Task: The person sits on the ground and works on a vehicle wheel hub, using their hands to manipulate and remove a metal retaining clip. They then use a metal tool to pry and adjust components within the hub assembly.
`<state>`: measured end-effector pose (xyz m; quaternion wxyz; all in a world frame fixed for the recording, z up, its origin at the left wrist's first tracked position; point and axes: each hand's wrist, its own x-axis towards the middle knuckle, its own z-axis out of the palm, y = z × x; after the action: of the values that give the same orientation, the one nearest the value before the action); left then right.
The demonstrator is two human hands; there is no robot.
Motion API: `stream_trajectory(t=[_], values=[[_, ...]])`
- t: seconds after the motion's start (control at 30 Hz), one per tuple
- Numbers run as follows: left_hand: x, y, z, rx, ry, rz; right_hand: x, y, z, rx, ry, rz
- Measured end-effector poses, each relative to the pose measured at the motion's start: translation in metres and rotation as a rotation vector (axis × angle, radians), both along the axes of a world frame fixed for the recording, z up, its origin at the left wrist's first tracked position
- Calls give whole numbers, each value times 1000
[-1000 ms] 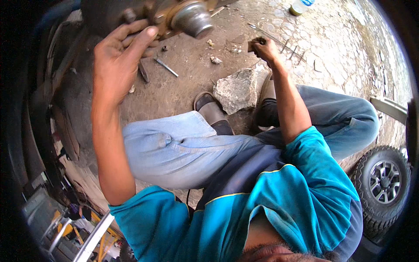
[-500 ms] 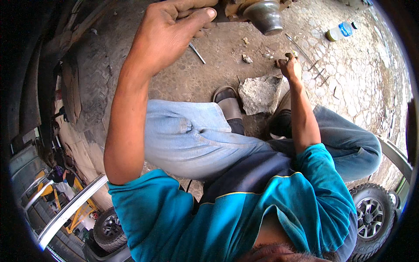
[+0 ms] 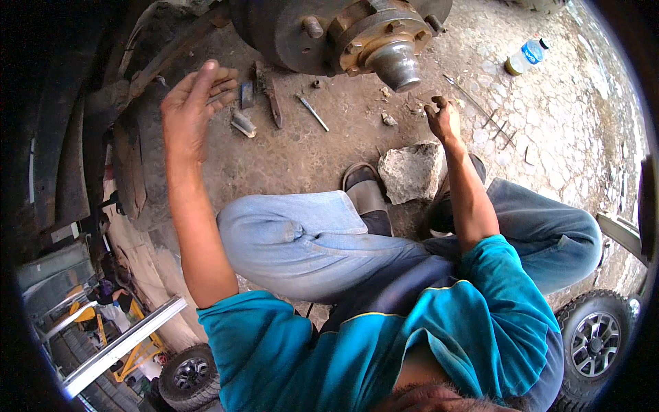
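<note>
A rusty wheel hub (image 3: 343, 41) with bolts and a wheel stud hangs at the top, its round metal cap (image 3: 398, 69) pointing toward me. Left of it, my left hand (image 3: 194, 106) is raised with fingers stretched apart and nothing in them. My right hand (image 3: 446, 122) hovers low to the right of the cap, fingers loosely curled with a gap between them; nothing shows in its grip. Neither hand touches the hub. On the ground between them lie a thin metal rod (image 3: 313, 112), a short metal cylinder (image 3: 243, 125) and a dark flat tool (image 3: 270, 99).
A large stone (image 3: 410, 173) sits between my sandalled feet. A long thin rod (image 3: 478, 110) and a bottle with a blue label (image 3: 527, 56) lie to the right. Tyred wheels (image 3: 594, 343) stand behind me, and a metal rail (image 3: 123, 347) runs at lower left.
My left hand has swung left and down, away from the hub, and its fingers have spread. My view has tilted up, showing more hub. My right hand stays near the cap.
</note>
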<state>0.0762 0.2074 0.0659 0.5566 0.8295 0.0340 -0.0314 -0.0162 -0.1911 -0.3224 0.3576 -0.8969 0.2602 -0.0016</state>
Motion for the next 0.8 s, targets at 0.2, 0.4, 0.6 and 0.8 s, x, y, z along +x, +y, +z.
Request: stream_trajectory(t=[0.2,0.4,0.6,0.8], values=[[-13,-33,-1,-46,-8,-197,14,81,27,189,-251,282],[-18,-58,8,1,-143,-215,48,197,1,242,-152,464],[-21,-64,12,41,-121,-200,75,277,-7,161,70,527],[-26,-67,14,80,-156,-210,82,276,-27,-49,130,685]])
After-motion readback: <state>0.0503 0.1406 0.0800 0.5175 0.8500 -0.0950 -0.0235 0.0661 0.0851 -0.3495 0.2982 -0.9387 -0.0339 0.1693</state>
